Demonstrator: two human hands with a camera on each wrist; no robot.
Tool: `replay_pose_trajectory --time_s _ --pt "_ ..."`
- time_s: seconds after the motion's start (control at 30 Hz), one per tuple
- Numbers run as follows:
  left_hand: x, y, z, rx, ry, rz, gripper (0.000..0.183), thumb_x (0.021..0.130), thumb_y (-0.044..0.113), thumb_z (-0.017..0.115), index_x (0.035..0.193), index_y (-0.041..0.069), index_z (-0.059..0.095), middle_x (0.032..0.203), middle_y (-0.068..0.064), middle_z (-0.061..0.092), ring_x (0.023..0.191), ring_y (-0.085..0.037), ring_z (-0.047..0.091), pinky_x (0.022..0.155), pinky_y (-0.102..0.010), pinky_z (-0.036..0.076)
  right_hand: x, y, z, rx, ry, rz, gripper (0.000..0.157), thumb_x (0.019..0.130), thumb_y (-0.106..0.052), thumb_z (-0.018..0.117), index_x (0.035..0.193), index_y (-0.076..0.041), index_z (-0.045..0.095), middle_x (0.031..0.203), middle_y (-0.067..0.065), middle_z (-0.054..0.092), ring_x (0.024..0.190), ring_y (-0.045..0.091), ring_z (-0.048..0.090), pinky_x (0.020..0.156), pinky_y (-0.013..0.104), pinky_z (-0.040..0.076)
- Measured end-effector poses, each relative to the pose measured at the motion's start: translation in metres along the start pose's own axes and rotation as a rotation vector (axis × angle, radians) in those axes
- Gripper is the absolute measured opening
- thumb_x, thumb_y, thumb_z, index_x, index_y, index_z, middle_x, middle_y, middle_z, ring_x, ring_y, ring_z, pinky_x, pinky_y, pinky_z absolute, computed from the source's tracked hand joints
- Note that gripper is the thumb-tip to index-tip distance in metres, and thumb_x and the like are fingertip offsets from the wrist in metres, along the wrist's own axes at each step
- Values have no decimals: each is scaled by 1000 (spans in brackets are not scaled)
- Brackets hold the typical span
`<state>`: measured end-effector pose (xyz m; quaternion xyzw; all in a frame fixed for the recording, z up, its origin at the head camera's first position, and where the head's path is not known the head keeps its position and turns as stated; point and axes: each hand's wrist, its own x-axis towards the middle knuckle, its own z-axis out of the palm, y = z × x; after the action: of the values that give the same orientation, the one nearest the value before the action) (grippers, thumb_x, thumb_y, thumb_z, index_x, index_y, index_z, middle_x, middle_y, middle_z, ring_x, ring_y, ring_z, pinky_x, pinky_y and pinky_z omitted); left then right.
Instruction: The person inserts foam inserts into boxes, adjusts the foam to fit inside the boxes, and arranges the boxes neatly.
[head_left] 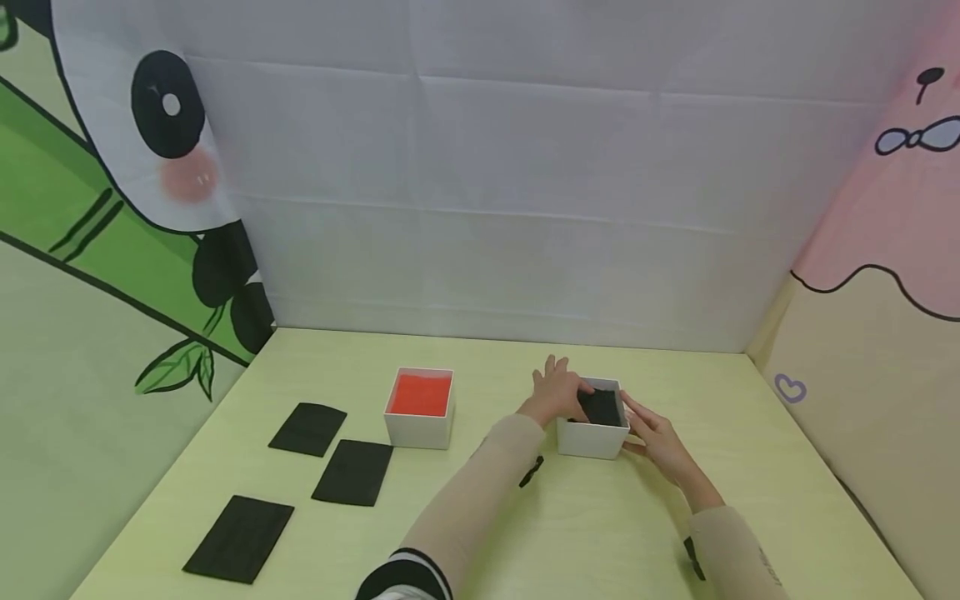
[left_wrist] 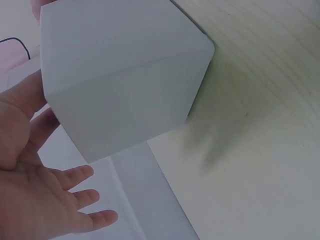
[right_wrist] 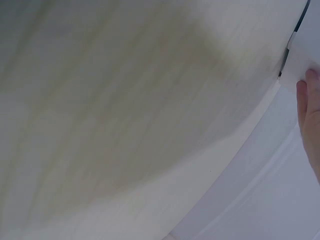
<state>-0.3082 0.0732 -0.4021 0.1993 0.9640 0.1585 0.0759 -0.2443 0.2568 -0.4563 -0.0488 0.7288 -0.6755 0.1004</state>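
A white box (head_left: 592, 442) stands on the right half of the table with a black sheet (head_left: 602, 407) inside it. My left hand (head_left: 557, 393) reaches over the box's left rim, and its thumb and forefinger pinch the sheet's left edge. In the left wrist view, the box (left_wrist: 125, 90) partly hides those fingertips, while the other fingers of my left hand (left_wrist: 45, 185) spread outside it. Along the box's right side lie the straight fingers of my right hand (head_left: 660, 446), touching the wall. The right wrist view catches only part of my right hand (right_wrist: 312, 115), beside a corner of the box.
To the left stands a second white box (head_left: 420, 432) with red sheet material (head_left: 422, 395) in it. Farther left, three black sheets lie apart on the table: one at the back (head_left: 308, 429), one in the middle (head_left: 352, 472), one in front (head_left: 239, 539). A white backdrop (head_left: 487, 208) rises behind.
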Motion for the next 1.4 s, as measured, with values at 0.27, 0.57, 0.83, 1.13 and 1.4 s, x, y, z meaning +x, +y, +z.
replay_pose_trajectory --time_s 0.27,0.57,0.83,1.13,1.4 --pt "0 -3 4 57 0 3 50 63 30 81 110 33 65 137 -9 34 129 -30 16 97 -51 22 1 2 2 5 14 6 53 96 -22 40 142 -6 19 141 25 20 97 9 53 84 41 44" --pt "1 -7 13 106 21 25 46 67 29 78 111 33 64 137 -10 34 129 -31 16 97 -53 22 1 3 4 3 19 5 51 97 -20 40 142 -6 19 141 25 19 115 33 40 84 41 44" --pt "-2 -10 9 109 53 5 54 63 41 79 114 30 63 137 -12 33 130 -34 16 97 -53 22 0 3 3 1 18 16 53 96 -21 41 142 -8 20 142 24 20 102 13 52 84 40 44" --pt "-3 -12 6 54 -14 -29 52 67 50 73 113 28 63 137 -16 31 130 -37 13 96 -57 21 2 2 3 -3 12 6 54 96 -23 42 142 -7 19 141 25 21 99 10 53 84 39 44" --pt "1 -17 10 52 -4 2 50 69 53 69 112 27 63 139 -15 31 130 -36 14 97 -57 20 2 3 2 -6 12 4 54 96 -23 41 142 -7 18 141 25 20 101 11 53 83 39 44"
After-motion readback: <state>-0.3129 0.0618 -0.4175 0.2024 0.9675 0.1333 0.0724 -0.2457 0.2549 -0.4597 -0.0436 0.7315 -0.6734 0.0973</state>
